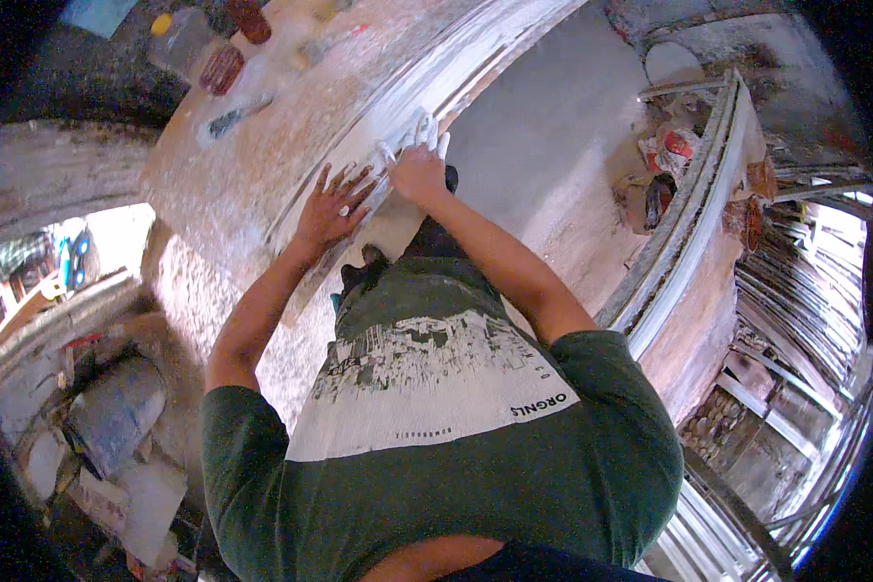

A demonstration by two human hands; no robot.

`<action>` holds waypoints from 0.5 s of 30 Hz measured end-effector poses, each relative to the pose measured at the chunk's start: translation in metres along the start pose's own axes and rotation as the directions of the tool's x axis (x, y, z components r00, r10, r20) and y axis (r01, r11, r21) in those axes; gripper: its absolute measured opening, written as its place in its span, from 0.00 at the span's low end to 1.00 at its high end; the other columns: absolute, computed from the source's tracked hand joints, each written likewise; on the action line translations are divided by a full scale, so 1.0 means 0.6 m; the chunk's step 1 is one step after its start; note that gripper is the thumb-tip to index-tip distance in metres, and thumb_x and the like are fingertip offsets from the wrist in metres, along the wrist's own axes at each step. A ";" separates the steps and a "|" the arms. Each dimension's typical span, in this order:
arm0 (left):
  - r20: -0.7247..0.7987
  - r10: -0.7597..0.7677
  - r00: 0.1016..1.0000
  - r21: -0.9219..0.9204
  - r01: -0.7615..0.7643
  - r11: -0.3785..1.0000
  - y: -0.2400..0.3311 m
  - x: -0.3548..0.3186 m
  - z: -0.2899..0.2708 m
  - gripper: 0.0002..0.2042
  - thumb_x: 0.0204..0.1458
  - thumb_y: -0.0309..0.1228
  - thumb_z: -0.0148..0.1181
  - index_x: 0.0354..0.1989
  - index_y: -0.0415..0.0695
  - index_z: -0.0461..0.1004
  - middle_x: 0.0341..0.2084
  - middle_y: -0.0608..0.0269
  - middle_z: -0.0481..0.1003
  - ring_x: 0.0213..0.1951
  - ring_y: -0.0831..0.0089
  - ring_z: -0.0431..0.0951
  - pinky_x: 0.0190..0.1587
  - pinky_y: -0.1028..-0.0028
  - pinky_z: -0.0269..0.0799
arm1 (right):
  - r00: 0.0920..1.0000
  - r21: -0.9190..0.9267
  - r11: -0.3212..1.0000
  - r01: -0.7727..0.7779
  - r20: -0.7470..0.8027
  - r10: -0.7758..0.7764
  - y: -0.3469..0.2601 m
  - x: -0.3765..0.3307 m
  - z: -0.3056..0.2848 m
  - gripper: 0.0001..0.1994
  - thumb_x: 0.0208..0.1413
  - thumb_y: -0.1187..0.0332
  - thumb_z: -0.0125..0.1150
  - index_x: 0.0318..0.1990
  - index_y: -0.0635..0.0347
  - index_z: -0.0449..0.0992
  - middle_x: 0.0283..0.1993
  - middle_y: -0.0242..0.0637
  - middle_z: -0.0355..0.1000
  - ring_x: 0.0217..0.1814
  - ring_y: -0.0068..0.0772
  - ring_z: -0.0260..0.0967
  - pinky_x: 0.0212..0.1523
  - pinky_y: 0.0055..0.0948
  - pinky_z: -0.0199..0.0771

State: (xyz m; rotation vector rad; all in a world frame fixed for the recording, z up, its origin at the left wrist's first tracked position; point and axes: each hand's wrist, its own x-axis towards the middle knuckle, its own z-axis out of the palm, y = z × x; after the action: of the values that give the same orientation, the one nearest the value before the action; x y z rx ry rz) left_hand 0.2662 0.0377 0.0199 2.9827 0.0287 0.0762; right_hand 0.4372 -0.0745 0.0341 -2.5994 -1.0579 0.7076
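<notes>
A dark green short-sleeved T-shirt [514, 466] is worn, its sleeves ending above the elbows so that both forearms are left bare. A large pale, off-white printed panel [427, 393] is spread across the chest, topped by a ragged, skyline-like graphic in grey and black; small dark lettering is set along its edge. A dusty, greyish cast is seen on the upper part of the fabric. No gloves, rings or watch can be made out on the left hand [332, 206] or the right hand [419, 175]. White dust is seen on the fingers [342, 210] of the left hand. A dark waistband [543, 565] is visible at the lower edge.
</notes>
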 end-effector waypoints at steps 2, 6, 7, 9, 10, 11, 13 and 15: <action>-0.027 0.016 1.000 0.004 -0.016 1.000 0.002 0.067 -0.003 0.22 0.54 0.44 0.42 0.58 0.60 0.60 0.59 0.70 0.58 0.61 0.67 0.55 0.65 0.57 0.35 | 0.999 0.020 0.999 -0.041 0.028 0.041 0.021 0.028 -0.044 0.36 0.55 0.44 0.34 0.48 0.78 0.66 0.60 0.68 0.47 0.66 0.61 0.42 0.64 0.56 0.24; -0.086 0.041 0.995 -0.024 -0.043 0.999 0.003 0.210 0.009 0.21 0.54 0.45 0.43 0.57 0.59 0.62 0.58 0.69 0.60 0.61 0.67 0.55 0.65 0.57 0.35 | 0.997 -0.003 0.999 -0.050 0.057 0.050 0.098 0.109 -0.094 0.30 0.55 0.51 0.37 0.50 0.74 0.66 0.59 0.63 0.53 0.63 0.60 0.49 0.64 0.52 0.37; -0.099 0.046 0.994 -0.038 -0.050 0.998 0.006 0.252 0.012 0.21 0.54 0.45 0.43 0.57 0.59 0.62 0.58 0.69 0.60 0.61 0.67 0.55 0.65 0.57 0.35 | 0.998 -0.005 0.998 -0.065 0.019 0.065 0.127 0.138 -0.103 0.28 0.55 0.53 0.38 0.49 0.73 0.67 0.57 0.61 0.56 0.61 0.59 0.52 0.62 0.51 0.42; -0.127 0.064 0.990 -0.046 -0.070 0.996 0.008 0.347 0.021 0.21 0.53 0.45 0.44 0.56 0.60 0.64 0.58 0.69 0.60 0.61 0.67 0.55 0.65 0.58 0.34 | 0.994 -0.005 0.995 -0.100 -0.052 0.099 0.194 0.206 -0.117 0.24 0.54 0.56 0.39 0.46 0.70 0.70 0.53 0.56 0.63 0.57 0.57 0.58 0.58 0.49 0.53; -0.143 0.096 0.985 -0.032 -0.102 0.994 0.012 0.405 0.027 0.21 0.53 0.45 0.44 0.56 0.60 0.64 0.58 0.70 0.60 0.61 0.67 0.55 0.65 0.58 0.34 | 0.983 -0.160 0.981 -0.109 -0.161 0.083 0.269 0.270 -0.073 0.21 0.55 0.57 0.40 0.41 0.67 0.72 0.45 0.51 0.68 0.51 0.54 0.63 0.52 0.49 0.61; -0.157 0.098 0.983 -0.008 -0.100 0.995 0.005 0.457 0.037 0.21 0.53 0.46 0.44 0.56 0.60 0.64 0.58 0.70 0.60 0.61 0.67 0.55 0.65 0.58 0.34 | 0.984 -0.148 0.983 -0.104 -0.160 0.080 0.286 0.305 -0.099 0.21 0.55 0.57 0.40 0.41 0.67 0.72 0.45 0.52 0.68 0.50 0.54 0.64 0.51 0.49 0.62; -0.186 0.065 0.980 -0.028 -0.072 0.997 -0.009 0.569 0.064 0.19 0.53 0.45 0.46 0.53 0.60 0.67 0.60 0.64 0.57 0.60 0.61 0.55 0.63 0.52 0.38 | 0.986 -0.121 0.988 -0.091 -0.150 0.073 0.318 0.356 -0.185 0.22 0.56 0.57 0.39 0.41 0.67 0.72 0.45 0.52 0.68 0.50 0.55 0.64 0.50 0.48 0.64; -0.153 0.026 0.988 0.002 -0.026 1.000 -0.006 0.667 0.082 0.18 0.53 0.45 0.46 0.53 0.62 0.67 0.60 0.64 0.55 0.60 0.61 0.55 0.63 0.52 0.38 | 0.994 -0.162 0.987 -0.016 -0.109 -0.002 0.382 0.428 -0.250 0.20 0.56 0.57 0.37 0.40 0.62 0.74 0.45 0.51 0.70 0.47 0.55 0.67 0.51 0.52 0.63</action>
State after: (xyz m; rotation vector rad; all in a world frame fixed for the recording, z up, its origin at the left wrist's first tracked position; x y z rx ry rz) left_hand 0.6683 0.0426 -0.0096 2.9709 0.0082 0.3079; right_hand 0.8090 -0.0617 -0.0168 -2.7443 -1.1170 0.4926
